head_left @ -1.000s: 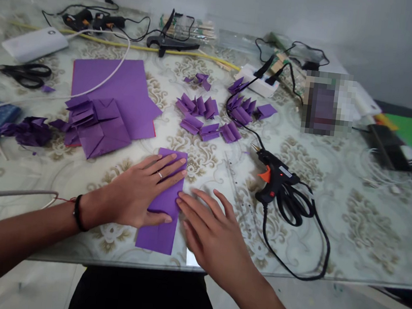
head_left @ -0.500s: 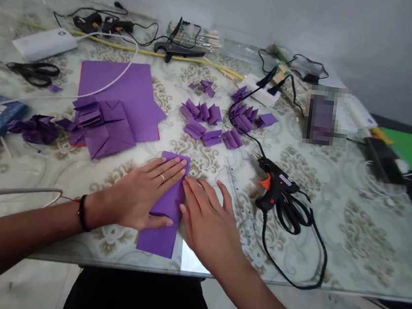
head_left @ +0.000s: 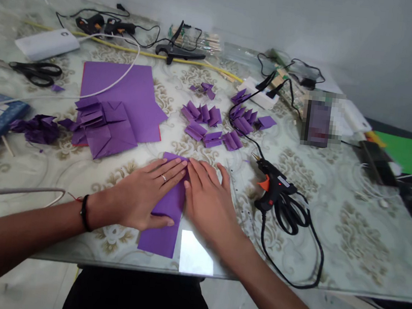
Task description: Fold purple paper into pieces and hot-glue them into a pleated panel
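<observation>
A folded strip of purple paper [head_left: 159, 238] lies lengthwise near the table's front edge. My left hand [head_left: 145, 192] rests flat across it, fingers stretched out and thumb apart, covering its middle. Along the strip's right edge lies my right hand [head_left: 211, 202], open, its fingertips at the upper right corner beside my left fingertips. Several small folded purple paper pieces [head_left: 213, 139] are grouped beyond my hands. To their left, a folded purple paper piece [head_left: 115, 129] sits on larger purple sheets [head_left: 125, 78].
At right a black glue gun [head_left: 275, 182] lies with its cable looped. Black-handled scissors [head_left: 38, 73], a white power bank [head_left: 47, 44] and crumpled purple paper [head_left: 38, 129] are at left. A white power strip [head_left: 259, 93] with plugs stands behind, near a blurred phone [head_left: 317, 120].
My right hand has slid away from me along the strip's right edge, up to its far corner. My left hand stays pressed on the paper.
</observation>
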The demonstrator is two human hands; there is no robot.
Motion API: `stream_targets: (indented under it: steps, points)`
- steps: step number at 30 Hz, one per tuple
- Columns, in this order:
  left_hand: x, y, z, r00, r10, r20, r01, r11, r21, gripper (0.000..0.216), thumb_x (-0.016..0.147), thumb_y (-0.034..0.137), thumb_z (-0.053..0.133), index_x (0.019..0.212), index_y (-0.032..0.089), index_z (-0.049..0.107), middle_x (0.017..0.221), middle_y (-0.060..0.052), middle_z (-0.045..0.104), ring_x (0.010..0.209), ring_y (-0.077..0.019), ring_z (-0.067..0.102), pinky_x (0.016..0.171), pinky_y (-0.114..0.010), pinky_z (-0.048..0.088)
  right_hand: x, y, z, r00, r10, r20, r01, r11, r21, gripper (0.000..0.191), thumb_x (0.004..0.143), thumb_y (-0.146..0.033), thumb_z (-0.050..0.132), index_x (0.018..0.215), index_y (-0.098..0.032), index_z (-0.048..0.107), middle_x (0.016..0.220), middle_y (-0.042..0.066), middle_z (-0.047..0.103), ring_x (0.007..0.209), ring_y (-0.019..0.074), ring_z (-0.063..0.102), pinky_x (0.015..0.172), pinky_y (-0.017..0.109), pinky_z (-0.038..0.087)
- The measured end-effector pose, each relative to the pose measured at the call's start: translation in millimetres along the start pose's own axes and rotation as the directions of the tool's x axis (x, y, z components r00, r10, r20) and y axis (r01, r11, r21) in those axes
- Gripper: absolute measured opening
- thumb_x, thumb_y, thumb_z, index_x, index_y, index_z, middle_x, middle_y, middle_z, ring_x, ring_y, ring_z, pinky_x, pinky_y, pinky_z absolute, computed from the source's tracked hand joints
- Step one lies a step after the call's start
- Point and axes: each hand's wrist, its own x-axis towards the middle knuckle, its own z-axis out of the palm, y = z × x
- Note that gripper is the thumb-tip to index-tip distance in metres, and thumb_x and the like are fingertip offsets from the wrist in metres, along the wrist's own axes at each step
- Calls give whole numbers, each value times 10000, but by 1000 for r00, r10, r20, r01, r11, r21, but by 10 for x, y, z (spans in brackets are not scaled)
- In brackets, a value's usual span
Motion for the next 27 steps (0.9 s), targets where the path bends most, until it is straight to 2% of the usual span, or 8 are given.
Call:
stream_targets:
  steps: [5,10,16,22,27]
  points:
    - [5,-25,73,997,-62,-53,64,997,49,1101,1004,806,497,1701,-21,286,1799,-288,246,1698,-388,241,1383,-534,188,-24,42,-28,998,-20,-66,22,999,35,437,1129,-226,426,1439,-58,684,1481,165,728,1449,350,580,1267,609,349]
    - [20,-66,103,987,-122,-104,131,988,86,1047,1036,756,491,1683,-49,317,1775,-322,286,1680,-423,276,1362,-562,243,-57,-35,57,993,-72,-91,80,993,81,412,1111,-219,483,1429,-69,697,1462,158,739,1408,331,615,1251,570,399]
    - [9,-51,58,988,-118,-96,122,992,44,838,1064,662,523,1668,88,438,1805,-295,225,1688,-455,232,1342,-632,255,-281,-104,34,989,-103,-110,111,992,62,379,1140,-219,470,1398,-109,725,1433,117,764,1399,309,626,1250,539,393]
    - [0,-52,48,994,-72,-84,76,996,40,866,1105,673,418,1690,36,379,1795,-273,287,1695,-421,230,1353,-611,249,-557,-175,-2,981,-118,-156,130,989,71,340,1145,-219,502,1335,-82,749,1403,89,787,1360,297,653,1261,504,358]
    - [2,12,70,997,-23,-68,27,999,47,744,1140,550,417,1680,40,387,1793,-263,300,1689,-397,264,1364,-559,245,-705,-211,-53,984,-116,-134,128,988,88,320,1147,-224,513,1311,-109,763,1397,66,793,1364,287,657,1287,488,329]
